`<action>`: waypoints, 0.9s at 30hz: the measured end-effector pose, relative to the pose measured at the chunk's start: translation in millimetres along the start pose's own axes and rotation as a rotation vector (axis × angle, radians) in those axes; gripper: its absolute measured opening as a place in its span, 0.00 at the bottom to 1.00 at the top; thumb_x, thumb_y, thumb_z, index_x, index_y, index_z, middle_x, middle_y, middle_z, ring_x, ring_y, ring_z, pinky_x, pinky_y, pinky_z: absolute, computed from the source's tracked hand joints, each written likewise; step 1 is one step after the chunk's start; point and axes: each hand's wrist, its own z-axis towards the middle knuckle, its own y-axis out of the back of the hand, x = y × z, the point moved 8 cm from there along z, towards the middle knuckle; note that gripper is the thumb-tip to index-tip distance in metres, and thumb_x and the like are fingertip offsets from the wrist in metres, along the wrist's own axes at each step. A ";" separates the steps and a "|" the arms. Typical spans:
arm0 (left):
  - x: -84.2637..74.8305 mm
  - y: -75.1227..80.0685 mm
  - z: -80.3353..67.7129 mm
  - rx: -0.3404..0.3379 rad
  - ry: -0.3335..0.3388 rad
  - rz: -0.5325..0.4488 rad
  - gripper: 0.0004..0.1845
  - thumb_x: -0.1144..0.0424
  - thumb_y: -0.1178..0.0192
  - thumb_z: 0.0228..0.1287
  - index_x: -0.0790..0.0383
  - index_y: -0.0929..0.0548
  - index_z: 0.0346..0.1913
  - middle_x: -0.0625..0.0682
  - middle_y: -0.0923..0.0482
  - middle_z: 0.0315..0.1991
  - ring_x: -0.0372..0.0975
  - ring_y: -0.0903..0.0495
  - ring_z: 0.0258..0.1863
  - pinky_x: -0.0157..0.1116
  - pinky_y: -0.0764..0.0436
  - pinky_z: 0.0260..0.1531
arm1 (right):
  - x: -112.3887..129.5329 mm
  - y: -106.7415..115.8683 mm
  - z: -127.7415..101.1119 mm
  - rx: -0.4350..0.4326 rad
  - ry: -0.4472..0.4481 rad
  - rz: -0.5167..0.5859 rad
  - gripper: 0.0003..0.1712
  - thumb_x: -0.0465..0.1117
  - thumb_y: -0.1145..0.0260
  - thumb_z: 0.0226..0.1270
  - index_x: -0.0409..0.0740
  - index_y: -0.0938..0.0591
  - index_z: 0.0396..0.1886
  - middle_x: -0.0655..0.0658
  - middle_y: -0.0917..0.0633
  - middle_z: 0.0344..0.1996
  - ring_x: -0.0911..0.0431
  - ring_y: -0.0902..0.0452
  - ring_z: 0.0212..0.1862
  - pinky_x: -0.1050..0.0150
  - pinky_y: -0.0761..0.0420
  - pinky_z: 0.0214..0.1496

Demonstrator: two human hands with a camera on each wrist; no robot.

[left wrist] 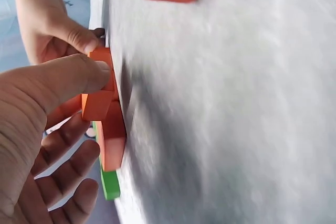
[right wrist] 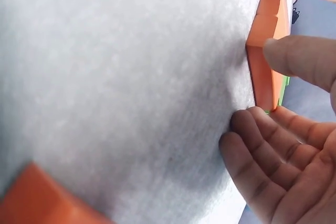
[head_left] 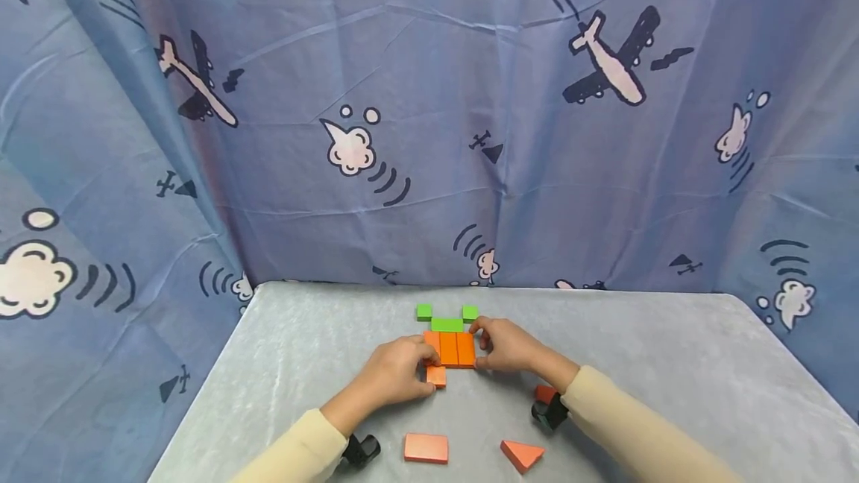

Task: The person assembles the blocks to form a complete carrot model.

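Three long orange blocks (head_left: 449, 349) lie side by side on the table. A green rectangular block (head_left: 447, 325) lies against their far end, with two small green cubes (head_left: 424, 312) off its far corners. My left hand (head_left: 397, 371) pinches a small orange block (head_left: 436, 376) at the near left end of the row; in the left wrist view the thumb presses on this orange block (left wrist: 97, 105). At the right side, my right hand (head_left: 508, 346) holds the rightmost long orange block (right wrist: 262, 74), its thumb at the near corner and fingertips at the far end.
Nearer to me lie a salmon rectangular block (head_left: 426, 448) and an orange-red triangular block (head_left: 522, 455). Another red block (head_left: 545, 393) is partly hidden by the right wrist's camera (head_left: 550, 414). A blue patterned curtain (head_left: 429, 133) hangs behind the grey cloth-covered table (head_left: 315, 341).
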 end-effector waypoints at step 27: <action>1.5 -8.3 6.9 -0.020 0.041 0.024 0.14 0.54 0.27 0.41 0.46 0.16 0.35 0.38 0.26 0.28 0.28 0.30 0.26 0.28 0.30 0.26 | 0.1 1.2 3.5 0.035 -0.021 0.021 0.26 0.37 0.22 0.45 0.42 0.23 0.45 0.49 0.23 0.27 0.57 0.30 0.31 0.61 0.27 0.35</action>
